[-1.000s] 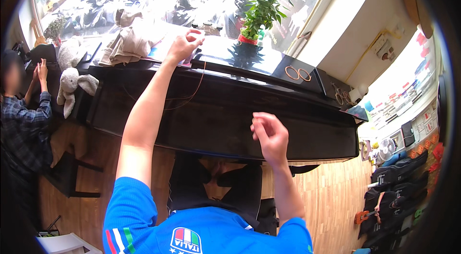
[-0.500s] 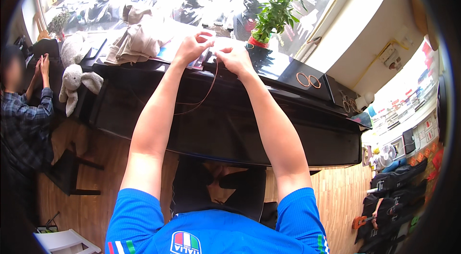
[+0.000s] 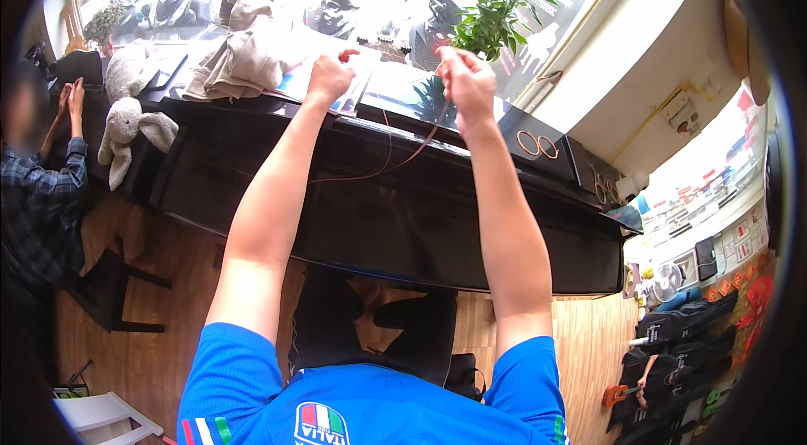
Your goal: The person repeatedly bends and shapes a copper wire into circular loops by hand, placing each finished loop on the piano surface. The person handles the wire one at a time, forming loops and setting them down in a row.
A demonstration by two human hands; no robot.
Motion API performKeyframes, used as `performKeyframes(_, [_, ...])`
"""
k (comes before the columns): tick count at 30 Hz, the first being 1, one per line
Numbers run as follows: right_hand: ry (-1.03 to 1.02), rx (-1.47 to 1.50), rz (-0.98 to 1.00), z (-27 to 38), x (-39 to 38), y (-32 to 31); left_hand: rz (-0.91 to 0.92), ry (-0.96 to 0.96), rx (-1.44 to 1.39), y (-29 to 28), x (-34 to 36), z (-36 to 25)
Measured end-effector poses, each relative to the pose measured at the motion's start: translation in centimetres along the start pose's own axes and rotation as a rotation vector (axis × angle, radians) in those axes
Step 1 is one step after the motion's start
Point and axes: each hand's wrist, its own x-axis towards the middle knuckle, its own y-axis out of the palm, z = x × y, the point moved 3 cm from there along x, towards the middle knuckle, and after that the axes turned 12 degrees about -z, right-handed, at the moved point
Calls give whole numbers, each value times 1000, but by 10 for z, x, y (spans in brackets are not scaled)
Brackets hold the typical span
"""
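Note:
Both my arms reach over a long glossy black cabinet, like a closed piano (image 3: 403, 226). My left hand (image 3: 334, 75) is closed in a fist above some papers at the back edge. Farther right, beside the potted plant, my right hand (image 3: 469, 82) is raised with its fingers closed on a thin brown cord (image 3: 427, 141). From that hand the cord droops in a curve across the black front toward my left forearm. A finer strand (image 3: 389, 142) rises toward the papers; where it ends cannot be made out. Whatever the left fingers hold is hidden.
A figure-eight coil (image 3: 538, 144) lies right of my right hand. Beige cloth (image 3: 244, 63) and a plush rabbit (image 3: 130, 130) rest on the left. A leafy plant (image 3: 500, 16) stands by the window. Another person (image 3: 42, 176) sits at far left, hands raised.
My hands have drawn apart from close together. The right hand has moved right and slightly up with the cord; the left has curled into a fist.

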Motion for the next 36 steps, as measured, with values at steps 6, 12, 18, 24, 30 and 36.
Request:
performKeyframes(6, [-170, 255, -84, 110, -10, -12, -13, 22, 300, 3, -9, -17])
performKeyframes(12, [-401, 288, -140, 204, -32, -58, 29, 23, 297, 4, -7, -14])
performKeyframes(18, [-524, 304, -102, 262, -52, -119, 117, 25, 354, 8, -11, -19])
performKeyframes(24, [-507, 294, -135, 276, -94, -164, 112, 52, 395, 10, -10, -18])
performKeyframes(30, [-448, 353, -56, 290, -116, -218, 3, 128, 193, 9, -7, -20])
performKeyframes(36, [-267, 364, -52, 230, -146, -233, -228, 208, 16, -16, -14, -34])
